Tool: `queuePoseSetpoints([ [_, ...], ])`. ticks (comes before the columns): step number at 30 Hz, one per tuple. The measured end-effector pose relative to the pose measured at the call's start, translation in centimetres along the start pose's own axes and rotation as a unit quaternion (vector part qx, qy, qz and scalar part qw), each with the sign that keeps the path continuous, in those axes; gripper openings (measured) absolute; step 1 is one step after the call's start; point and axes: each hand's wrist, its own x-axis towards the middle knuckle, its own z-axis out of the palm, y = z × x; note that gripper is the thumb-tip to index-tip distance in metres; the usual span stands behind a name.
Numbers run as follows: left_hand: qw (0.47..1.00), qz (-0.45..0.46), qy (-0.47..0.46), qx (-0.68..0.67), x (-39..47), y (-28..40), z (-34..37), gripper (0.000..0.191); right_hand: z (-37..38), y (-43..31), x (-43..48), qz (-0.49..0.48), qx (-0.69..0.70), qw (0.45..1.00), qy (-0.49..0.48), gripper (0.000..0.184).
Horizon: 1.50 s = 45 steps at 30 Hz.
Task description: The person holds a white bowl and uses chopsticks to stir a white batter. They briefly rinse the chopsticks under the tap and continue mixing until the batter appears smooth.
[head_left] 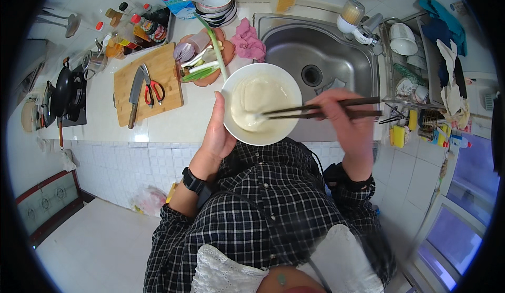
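My left hand (216, 131) holds a white bowl (296, 115) from its left side, thumb against the outer wall near the rim. Pale, creamy batter (266, 91) lies inside. From the right, my right hand (341, 115) grips a pair of dark wooden chopsticks (355, 102), whose tips dip into the batter near the lower left of the bowl. The right hand is slightly blurred. Beyond the bowl, to the left, a plate (229, 50) bears scallions (203, 72), a purple onion (184, 52) and other pieces.
A cutting board (169, 91) bears a knife (137, 86) and red-handled scissors (153, 90). A steel sink (335, 56) lies beyond the bowl to the right. A pink cloth (247, 40), stacked bowls (216, 7) and sauce bottles (148, 28) stand behind. A dish rack (388, 72) is at right.
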Motion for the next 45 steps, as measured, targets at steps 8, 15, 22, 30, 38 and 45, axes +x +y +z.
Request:
queuePoseSetpoints([
  [8,1.0,-0.005,-0.009,0.005,0.1,0.1,0.4,0.082,0.1,0.4,0.2,0.11,-0.032,0.993,-0.009,0.013],
  [15,0.997,0.006,-0.004,0.077,-0.6,0.2,0.7,0.082,-0.2,-0.4,0.8,0.079,-0.052,0.988,0.122,0.015],
  [22,0.993,0.027,0.036,0.109,-1.1,0.5,1.2,0.082,-0.1,-1.9,-0.3,0.023,-0.133,0.991,0.013,0.01],
  [30,0.991,0.03,0.065,0.109,-0.9,0.3,1.2,0.083,1.0,0.9,-1.5,-0.029,-0.084,0.996,-0.014,0.007],
  [38,0.989,0.062,0.05,0.121,-1.4,0.5,1.0,0.081,0.0,0.3,-1.9,0.059,-0.069,0.996,-0.018,0.014],
  [45,0.986,0.054,0.045,0.151,-1.3,0.4,0.9,0.081,-0.8,-0.5,-1.6,0.065,-0.054,0.991,0.102,0.014],
])
